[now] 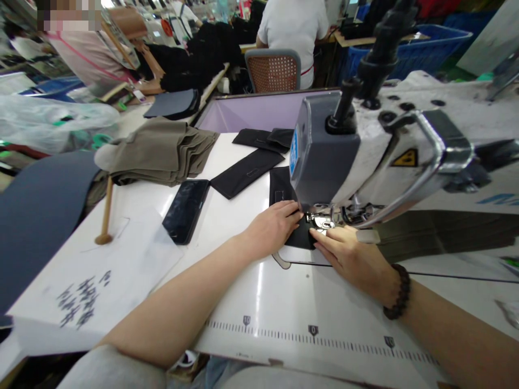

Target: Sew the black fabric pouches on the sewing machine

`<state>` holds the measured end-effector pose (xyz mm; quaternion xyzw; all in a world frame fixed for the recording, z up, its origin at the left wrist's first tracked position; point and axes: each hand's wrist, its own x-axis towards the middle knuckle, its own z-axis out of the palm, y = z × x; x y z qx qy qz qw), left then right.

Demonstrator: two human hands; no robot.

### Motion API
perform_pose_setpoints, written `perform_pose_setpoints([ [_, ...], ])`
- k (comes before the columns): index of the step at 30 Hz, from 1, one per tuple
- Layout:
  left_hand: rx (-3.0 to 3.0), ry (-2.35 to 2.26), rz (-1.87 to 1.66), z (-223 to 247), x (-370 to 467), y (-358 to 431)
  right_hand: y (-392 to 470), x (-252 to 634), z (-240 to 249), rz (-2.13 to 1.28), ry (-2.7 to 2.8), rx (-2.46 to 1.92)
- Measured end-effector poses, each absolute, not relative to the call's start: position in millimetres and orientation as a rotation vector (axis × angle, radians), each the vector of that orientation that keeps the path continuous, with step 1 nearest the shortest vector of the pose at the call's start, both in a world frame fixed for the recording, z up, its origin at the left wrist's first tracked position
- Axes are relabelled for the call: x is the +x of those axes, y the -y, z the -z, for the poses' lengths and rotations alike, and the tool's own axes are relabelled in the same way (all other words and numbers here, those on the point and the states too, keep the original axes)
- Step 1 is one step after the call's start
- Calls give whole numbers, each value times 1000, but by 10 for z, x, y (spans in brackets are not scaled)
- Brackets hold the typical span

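A black fabric piece (299, 237) lies flat under the presser foot (324, 221) of a sewing machine (324, 151). My left hand (273, 227) rests on its left part, fingers stretched toward the foot. From the right, my right hand (344, 251) lies palm down with extended fingertips on the cloth's right edge, just in front of the foot. A stitched rectangle shows on the piece behind my left hand. More black pieces (247, 172) lie on the table behind and to the left.
A phone (186, 210), a stack of olive-brown fabric (158, 151), a wooden stick (106, 216) and a handwritten sheet (133, 259) are on the left. Olive strips (446, 232) lie under the machine arm. Beyond the table are a chair (273, 70), a blue basket (430, 51) and people.
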<state>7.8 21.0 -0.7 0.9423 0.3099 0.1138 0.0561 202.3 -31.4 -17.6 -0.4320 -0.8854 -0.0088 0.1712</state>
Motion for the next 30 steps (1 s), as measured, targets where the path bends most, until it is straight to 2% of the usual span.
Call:
perform_pose_setpoints([
  [8,2945,-700,-155,-112,19,80,410,2068,57,-79,2598,-953],
  [22,2947,-743,-170,-74,33,-51,358,2044,148,-6,2557,-1150],
  [30,2945,-822,-229,-50,77,-213,311,2027,197,-82,2571,-1268],
])
